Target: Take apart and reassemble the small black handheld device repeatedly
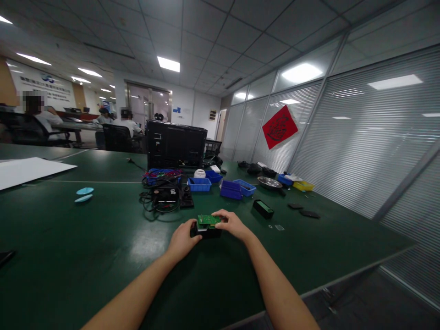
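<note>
In front of me on the green table sits a black box-shaped housing (210, 233). A green circuit board (208, 220) lies over its top, slightly tilted, and a pale part shows beneath the board's left side. My left hand (184, 237) is closed around the left end of the housing, thumb at the near side. My right hand (232, 223) pinches the right edge of the circuit board, its fingertips partly hidden. A second black box (263, 208) with a green top stands to the right, apart from both hands.
Behind my hands are a cabled black device (165, 195), blue bins (199, 184), a metal bowl (270, 183) and a large black panel (176, 144). Small clear pieces (279, 227) and flat black plates (309, 213) lie right. Light-blue dishes (84, 191) lie left. People sit farther back.
</note>
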`<move>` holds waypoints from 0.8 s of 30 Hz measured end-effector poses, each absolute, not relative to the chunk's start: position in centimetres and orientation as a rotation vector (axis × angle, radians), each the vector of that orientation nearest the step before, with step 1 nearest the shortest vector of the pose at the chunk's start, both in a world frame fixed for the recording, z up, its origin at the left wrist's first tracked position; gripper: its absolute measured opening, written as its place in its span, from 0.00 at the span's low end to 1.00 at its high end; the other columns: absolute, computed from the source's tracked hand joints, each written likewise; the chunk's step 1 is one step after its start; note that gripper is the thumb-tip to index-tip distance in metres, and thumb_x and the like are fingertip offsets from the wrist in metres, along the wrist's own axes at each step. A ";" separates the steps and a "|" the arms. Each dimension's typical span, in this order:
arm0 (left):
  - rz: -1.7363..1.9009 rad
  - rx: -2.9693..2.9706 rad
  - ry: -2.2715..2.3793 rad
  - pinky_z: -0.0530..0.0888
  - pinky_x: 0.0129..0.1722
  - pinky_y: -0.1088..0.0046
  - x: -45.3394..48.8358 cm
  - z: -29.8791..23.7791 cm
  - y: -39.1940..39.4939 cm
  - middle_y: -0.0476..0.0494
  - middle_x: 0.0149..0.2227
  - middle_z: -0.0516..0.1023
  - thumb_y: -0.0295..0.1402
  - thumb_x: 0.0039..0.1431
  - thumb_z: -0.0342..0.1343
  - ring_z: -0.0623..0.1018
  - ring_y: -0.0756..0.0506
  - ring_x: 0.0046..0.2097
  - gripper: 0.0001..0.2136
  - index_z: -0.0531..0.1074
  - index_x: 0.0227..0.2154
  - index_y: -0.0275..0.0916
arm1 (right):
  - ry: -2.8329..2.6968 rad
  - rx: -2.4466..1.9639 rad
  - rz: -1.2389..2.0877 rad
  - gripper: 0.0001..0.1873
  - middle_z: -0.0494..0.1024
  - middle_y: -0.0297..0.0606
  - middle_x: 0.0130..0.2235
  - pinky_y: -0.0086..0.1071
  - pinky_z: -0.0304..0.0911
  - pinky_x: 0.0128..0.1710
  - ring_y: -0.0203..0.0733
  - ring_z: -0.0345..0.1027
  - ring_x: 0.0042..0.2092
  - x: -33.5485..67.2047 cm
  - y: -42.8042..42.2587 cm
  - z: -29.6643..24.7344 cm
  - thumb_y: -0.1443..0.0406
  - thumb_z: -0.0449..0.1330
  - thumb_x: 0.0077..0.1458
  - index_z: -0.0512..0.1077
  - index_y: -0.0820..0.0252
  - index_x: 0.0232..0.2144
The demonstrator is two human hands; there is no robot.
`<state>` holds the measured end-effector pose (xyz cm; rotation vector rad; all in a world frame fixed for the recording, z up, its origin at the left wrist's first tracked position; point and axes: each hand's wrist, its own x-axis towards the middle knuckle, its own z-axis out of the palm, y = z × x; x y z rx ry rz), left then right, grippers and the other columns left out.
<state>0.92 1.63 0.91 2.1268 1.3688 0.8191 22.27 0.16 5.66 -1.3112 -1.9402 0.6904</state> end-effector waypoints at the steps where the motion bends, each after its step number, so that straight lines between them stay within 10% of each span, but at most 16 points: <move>1: 0.813 2.128 1.371 0.64 0.44 0.73 0.9 1.0 1.6 0.45 0.42 0.73 0.33 0.44 0.57 0.71 0.45 0.45 0.23 0.64 0.46 0.41 | -1.945 -1.312 0.682 0.19 0.69 0.34 0.37 0.28 0.57 0.33 0.34 0.59 0.33 22.3 0.2 5.6 0.66 0.61 0.42 0.71 0.57 0.40; 24: 0.997 2.124 1.478 0.64 0.46 0.72 0.8 -0.2 2.3 0.44 0.43 0.68 0.30 0.47 0.54 0.69 0.46 0.47 0.24 0.60 0.50 0.40 | -2.055 -1.452 0.540 0.25 0.71 0.39 0.43 0.35 0.57 0.45 0.42 0.64 0.44 20.8 0.8 3.4 0.59 0.64 0.39 0.69 0.59 0.42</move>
